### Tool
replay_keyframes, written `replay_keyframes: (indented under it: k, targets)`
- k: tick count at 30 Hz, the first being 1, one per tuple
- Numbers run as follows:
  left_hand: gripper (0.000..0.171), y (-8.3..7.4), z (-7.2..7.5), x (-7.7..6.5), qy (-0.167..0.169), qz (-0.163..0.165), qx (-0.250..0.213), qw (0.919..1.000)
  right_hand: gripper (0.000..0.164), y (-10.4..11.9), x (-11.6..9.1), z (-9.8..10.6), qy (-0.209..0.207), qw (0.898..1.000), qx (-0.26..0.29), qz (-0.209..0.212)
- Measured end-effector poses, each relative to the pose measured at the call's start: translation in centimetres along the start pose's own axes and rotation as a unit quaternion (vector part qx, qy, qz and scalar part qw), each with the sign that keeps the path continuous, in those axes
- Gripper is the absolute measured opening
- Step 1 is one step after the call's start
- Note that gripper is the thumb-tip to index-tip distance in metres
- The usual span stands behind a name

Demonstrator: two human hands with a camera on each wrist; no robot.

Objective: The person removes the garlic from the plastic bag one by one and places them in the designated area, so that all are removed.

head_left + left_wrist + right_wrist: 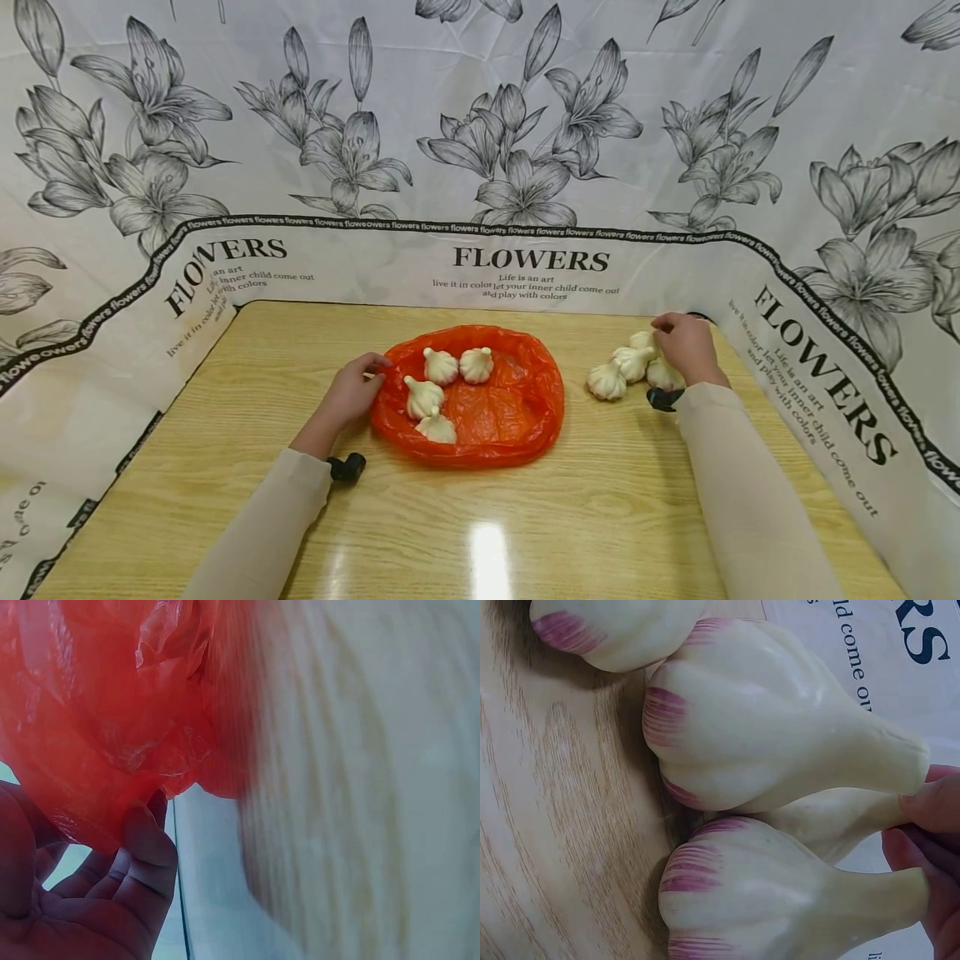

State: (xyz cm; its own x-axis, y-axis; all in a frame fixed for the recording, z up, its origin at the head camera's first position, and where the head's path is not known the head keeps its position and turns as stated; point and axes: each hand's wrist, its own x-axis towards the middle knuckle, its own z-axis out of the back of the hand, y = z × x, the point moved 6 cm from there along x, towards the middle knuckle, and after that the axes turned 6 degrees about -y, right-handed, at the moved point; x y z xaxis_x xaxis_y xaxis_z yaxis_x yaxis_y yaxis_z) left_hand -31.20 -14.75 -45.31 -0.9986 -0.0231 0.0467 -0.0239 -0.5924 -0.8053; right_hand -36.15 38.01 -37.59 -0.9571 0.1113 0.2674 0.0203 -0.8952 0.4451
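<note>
My left hand (351,393) holds the left rim of a red plastic bag (510,417), which lies spread open on the table. Its thumb and fingers pinch the thin film, as the left wrist view shows up close. Inside the bag, several white garlic bulbs (423,397) sit toward the left and back. Over a small group of other garlic bulbs (606,382) on the right is my right hand (686,346). In the right wrist view its thumb and finger pinch the stem of a rear garlic bulb (832,814), partly hidden behind two nearer, purple-streaked ones.
The wooden table (480,508) carries both the bag and the loose bulbs. A white flower-printed cloth (525,192) stands as a wall along the back and sides. Dark wrist-worn devices (347,468) show at both cuffs.
</note>
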Motion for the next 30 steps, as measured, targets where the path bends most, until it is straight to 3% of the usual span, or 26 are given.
replay_keyframes:
  k: [10, 17, 30]
  targets:
    - [0.020, -0.1, 0.0, -0.1, 0.004, 0.001, 0.003, 1.0000, 0.031, 0.6, 0.3, 0.3, 0.027, 1.000, -0.009, 0.004]
    - [0.019, -0.2, 0.1, 0.0, 0.003, 0.006, -0.002, 1.0000, 0.030, 3.1, 0.4, 1.0, 0.024, 0.998, -0.022, 0.045]
    - [0.021, -0.1, 0.2, 0.1, 0.005, 0.005, 0.002, 1.0000, 0.032, 6.9, 0.2, 0.3, 0.040, 0.995, -0.013, 0.095]
